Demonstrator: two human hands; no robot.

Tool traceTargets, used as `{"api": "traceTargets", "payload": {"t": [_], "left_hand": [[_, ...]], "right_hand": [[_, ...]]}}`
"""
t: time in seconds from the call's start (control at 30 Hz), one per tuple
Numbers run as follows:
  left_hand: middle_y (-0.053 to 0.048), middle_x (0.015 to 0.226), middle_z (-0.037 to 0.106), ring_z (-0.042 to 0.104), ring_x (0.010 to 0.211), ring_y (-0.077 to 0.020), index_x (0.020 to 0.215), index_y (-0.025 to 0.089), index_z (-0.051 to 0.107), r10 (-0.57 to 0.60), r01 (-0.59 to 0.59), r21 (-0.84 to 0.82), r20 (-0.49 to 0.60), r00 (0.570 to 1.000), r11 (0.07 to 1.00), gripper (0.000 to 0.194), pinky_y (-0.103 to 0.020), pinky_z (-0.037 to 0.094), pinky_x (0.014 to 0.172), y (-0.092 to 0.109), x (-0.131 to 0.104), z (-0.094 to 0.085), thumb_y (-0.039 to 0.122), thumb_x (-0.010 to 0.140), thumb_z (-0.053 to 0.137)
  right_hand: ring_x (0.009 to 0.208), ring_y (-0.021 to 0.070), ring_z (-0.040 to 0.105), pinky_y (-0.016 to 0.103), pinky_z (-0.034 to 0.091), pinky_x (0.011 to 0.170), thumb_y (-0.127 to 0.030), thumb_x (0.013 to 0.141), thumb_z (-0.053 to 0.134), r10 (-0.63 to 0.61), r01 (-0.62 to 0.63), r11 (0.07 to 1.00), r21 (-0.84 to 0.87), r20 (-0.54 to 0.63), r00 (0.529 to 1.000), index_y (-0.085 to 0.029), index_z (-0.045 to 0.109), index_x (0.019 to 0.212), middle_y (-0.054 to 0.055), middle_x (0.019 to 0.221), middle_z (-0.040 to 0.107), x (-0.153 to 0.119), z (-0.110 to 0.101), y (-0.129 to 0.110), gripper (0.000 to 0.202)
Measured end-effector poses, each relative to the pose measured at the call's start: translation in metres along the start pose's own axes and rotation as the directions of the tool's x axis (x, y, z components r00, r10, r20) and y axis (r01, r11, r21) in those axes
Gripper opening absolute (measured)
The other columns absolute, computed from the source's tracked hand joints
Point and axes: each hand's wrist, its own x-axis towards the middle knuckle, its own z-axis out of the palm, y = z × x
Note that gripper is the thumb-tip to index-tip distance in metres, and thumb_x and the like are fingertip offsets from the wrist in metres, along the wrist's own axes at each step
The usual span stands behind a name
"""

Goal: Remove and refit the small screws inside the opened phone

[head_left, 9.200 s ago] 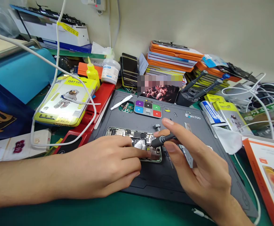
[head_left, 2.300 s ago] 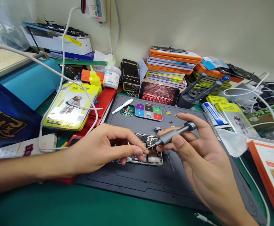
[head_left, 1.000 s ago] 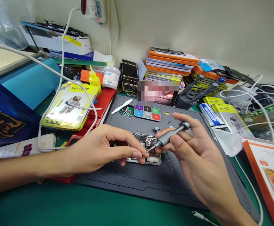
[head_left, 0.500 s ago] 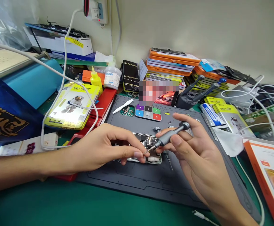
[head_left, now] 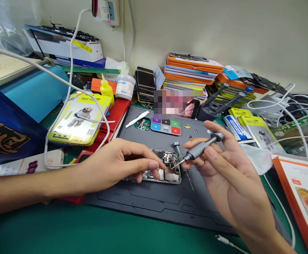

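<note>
In my right hand (head_left: 228,173) is a grey precision screwdriver (head_left: 197,150), held between thumb and fingers with its thin tip pointing down and left. My left hand (head_left: 133,160) has its thumb and index finger pinched together; whatever lies between them is too small to name. Beneath that hand an opened phone (head_left: 173,176) lies on the dark grey work mat (head_left: 148,204), its inner parts bare. The hand covers the phone's left part. The screwdriver tip sits above the phone's right end, apart from the left fingertips. A second screwdriver (head_left: 187,174) rests against the phone's right side.
Behind the phone lie a coloured screw tray (head_left: 166,126), white tweezers (head_left: 137,119) and a few tiny parts. A screwdriver holder (head_left: 209,112) stands at the back right. Yellow battery packs (head_left: 81,118) lie at left, and a white cable (head_left: 72,70) loops over them.
My right hand has drawn the screwdriver up and to the right, so its tip has left my left fingertips. My left hand has barely moved.
</note>
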Motion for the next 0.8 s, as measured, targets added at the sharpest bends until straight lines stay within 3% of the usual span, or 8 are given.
{"api": "traceTargets", "payload": {"t": [0.13,0.27,0.47,0.63,0.8], "left_hand": [[-0.004,0.095,0.083,0.064,0.067,-0.0085,0.106,0.018,0.082,-0.003,0.003,0.009,-0.001,1.000,1.000,0.024,-0.016,0.049,0.060,0.001,-0.001,0.000,0.034,0.108,0.066],[-0.004,0.091,0.082,0.064,0.067,-0.0092,0.104,0.017,0.080,-0.004,0.004,-0.029,0.006,1.000,1.000,0.029,-0.017,0.049,0.059,0.000,-0.003,-0.001,0.038,0.111,0.062],[-0.003,0.086,0.079,0.063,0.068,-0.0089,0.101,0.018,0.078,0.017,-0.014,-0.112,0.029,0.999,0.994,0.033,-0.017,0.052,0.064,-0.006,-0.002,-0.003,0.045,0.111,0.061],[0.001,0.083,0.077,0.062,0.069,-0.0072,0.098,0.019,0.076,0.011,-0.006,-0.147,0.029,1.000,0.989,0.033,-0.014,0.051,0.065,-0.007,-0.001,-0.003,0.046,0.111,0.062],[0.002,0.082,0.076,0.062,0.069,-0.0060,0.099,0.019,0.076,0.015,-0.010,-0.157,0.035,0.999,0.988,0.032,-0.013,0.051,0.065,-0.007,-0.002,-0.003,0.046,0.111,0.062]], "right_hand": [[0.075,0.0169,0.074,0.029,0.067,0.072,-0.029,0.103,0.065,-0.027,0.026,0.999,-0.030,-0.045,0.999,-0.032,0.063,0.138,0.003,0.100,0.081,0.002,-0.002,-0.001,0.035],[0.089,0.0212,0.074,0.031,0.067,0.071,-0.028,0.106,0.061,-0.160,0.143,0.975,-0.169,-0.094,0.983,-0.032,0.063,0.138,0.004,0.096,0.079,0.003,-0.003,0.002,0.033],[0.095,0.0258,0.074,0.039,0.064,0.068,-0.028,0.106,0.064,-0.412,0.313,0.829,-0.464,-0.127,0.902,-0.036,0.058,0.140,0.004,0.097,0.073,-0.002,0.002,0.008,0.035],[0.098,0.0232,0.075,0.043,0.065,0.073,-0.019,0.107,0.060,-0.550,0.483,0.599,-0.638,0.111,0.828,-0.045,0.055,0.143,0.004,0.139,0.062,-0.007,-0.001,0.019,0.044],[0.097,0.0247,0.077,0.047,0.065,0.080,-0.014,0.105,0.061,-0.533,0.524,0.501,-0.689,0.231,0.814,-0.047,0.048,0.154,0.005,0.143,0.065,-0.006,-0.012,0.029,0.060]]}}
